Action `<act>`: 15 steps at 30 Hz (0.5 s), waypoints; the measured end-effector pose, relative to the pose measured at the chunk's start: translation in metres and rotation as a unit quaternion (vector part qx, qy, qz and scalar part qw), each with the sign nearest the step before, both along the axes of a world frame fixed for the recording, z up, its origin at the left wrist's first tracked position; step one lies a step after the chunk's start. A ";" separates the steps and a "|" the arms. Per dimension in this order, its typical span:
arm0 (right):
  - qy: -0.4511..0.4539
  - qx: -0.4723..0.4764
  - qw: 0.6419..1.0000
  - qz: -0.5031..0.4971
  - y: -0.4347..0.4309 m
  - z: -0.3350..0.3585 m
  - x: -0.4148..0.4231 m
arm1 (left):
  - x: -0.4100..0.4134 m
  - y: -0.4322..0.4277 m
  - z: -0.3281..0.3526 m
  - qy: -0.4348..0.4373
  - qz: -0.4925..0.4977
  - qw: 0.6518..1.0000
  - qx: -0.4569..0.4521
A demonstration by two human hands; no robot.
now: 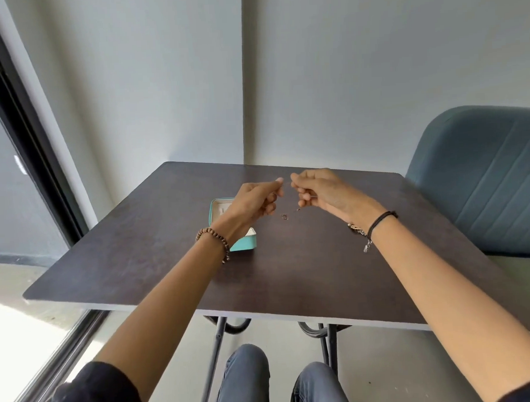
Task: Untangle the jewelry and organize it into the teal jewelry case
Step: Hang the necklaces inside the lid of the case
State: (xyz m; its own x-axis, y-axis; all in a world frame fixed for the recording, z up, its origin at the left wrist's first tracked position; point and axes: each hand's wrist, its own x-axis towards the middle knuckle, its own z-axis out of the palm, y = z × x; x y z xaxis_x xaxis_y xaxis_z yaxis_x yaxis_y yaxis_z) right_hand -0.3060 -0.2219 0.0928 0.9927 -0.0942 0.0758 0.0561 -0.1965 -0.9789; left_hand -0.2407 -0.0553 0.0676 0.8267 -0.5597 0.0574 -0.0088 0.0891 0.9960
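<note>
Grey-trousered knees (250, 371) nearest, under dark table (291, 278). Beaded bracelet (212, 238) on left wrist, black cord band (380, 221) on right. Above mid-table, left hand (254, 201) and right hand (327, 192) raised close together, fingers curled, both pinching thin chain with pendant (284, 216), pendant dangling between and below them. Teal jewelry case (218, 210) on table just behind left wrist, partly hidden, white lining showing. Blue chair (484, 185) far right.
</note>
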 end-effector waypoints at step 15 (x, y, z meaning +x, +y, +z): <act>-0.012 -0.178 0.984 0.007 0.045 0.004 0.052 | 0.043 0.056 -0.033 -0.061 0.219 0.974 -0.011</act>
State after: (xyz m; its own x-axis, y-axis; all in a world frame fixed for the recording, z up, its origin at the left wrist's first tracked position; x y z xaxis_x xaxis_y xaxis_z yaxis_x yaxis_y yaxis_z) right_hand -0.2535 -0.1766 0.0967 0.9914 -0.0430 0.1239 0.0830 -0.5257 -0.8466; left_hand -0.1977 0.0011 0.0349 0.9722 -0.1522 0.1778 -0.1687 0.0711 0.9831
